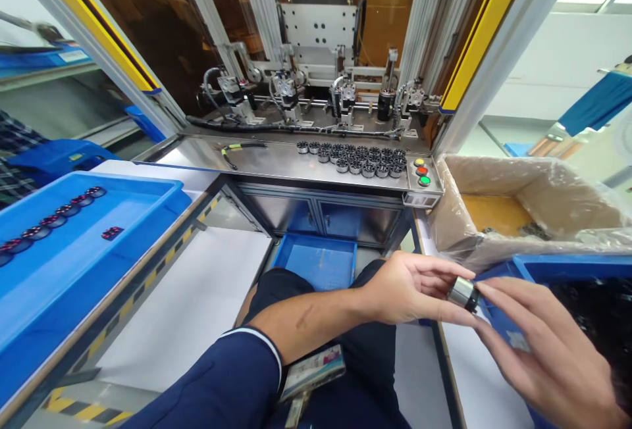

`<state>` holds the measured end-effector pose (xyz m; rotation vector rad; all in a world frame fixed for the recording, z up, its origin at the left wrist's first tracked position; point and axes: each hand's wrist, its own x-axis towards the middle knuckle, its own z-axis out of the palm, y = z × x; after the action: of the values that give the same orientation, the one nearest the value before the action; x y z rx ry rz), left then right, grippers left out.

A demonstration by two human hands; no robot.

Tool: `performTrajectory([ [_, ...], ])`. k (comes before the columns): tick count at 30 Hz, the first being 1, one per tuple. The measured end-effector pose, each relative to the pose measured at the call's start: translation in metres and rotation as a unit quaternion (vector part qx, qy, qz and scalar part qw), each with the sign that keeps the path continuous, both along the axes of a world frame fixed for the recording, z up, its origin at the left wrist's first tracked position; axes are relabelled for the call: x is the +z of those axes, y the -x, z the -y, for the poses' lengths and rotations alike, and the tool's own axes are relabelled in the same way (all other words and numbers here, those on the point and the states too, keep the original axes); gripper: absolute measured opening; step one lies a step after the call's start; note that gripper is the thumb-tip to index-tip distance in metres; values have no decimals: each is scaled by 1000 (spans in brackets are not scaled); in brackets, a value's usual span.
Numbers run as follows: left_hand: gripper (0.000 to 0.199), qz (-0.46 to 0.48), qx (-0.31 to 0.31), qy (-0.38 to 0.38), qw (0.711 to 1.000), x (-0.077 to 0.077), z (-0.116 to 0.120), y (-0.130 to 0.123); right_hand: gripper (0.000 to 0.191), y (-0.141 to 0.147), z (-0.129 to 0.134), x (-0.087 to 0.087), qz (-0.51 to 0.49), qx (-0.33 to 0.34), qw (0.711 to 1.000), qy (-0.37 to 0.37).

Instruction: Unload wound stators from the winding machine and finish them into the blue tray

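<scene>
A short silver metal cylinder with a black end (463, 293) is held between both hands, over the white bench top on the right. My left hand (415, 287) reaches across my lap and grips the silver side between thumb and fingers. From the right, my right hand (538, 330) pinches the black end with thumb and fingertips. Nearest to the hands are a plastic-lined carton (459, 245) with a few dark parts at its bottom and a blue bin (553, 268) of black parts, partly hidden by my right hand.
Ahead stands a machine with several clamp fixtures (289, 90). On its metal ledge (276, 166) lie rows of silver-black ring parts (368, 158), pliers (230, 156) and a button panel (422, 176). A blue tray (143, 199) at left holds several parts. A blue crate (316, 261) sits below.
</scene>
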<state>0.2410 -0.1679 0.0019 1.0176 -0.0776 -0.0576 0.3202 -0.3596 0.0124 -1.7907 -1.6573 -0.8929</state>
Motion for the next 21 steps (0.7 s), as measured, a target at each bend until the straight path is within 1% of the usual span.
performTrajectory([
  [4,66,-6,-2,-3,1000,0,0,1,52,0,-1,-1,-2,3,1000,5],
  [7,67,-6,3,2,1000,-1,0,2,54,0,-2,-2,-9,9,1000,4],
  [11,69,-5,4,2,1000,-4,0,3,55,-1,1,0,17,12,1000,14],
  [14,74,-10,-2,-3,1000,-8,-1,2,55,-2,4,-1,29,9,999,26],
  [17,80,-19,-20,-13,1000,-12,-1,2,52,2,4,-6,56,-3,998,26],
  [19,77,-23,-26,-30,999,-12,0,3,49,5,0,-8,71,-9,997,21],
  [21,70,-20,-16,-63,998,-12,0,5,47,-1,-1,-5,54,6,998,24],
])
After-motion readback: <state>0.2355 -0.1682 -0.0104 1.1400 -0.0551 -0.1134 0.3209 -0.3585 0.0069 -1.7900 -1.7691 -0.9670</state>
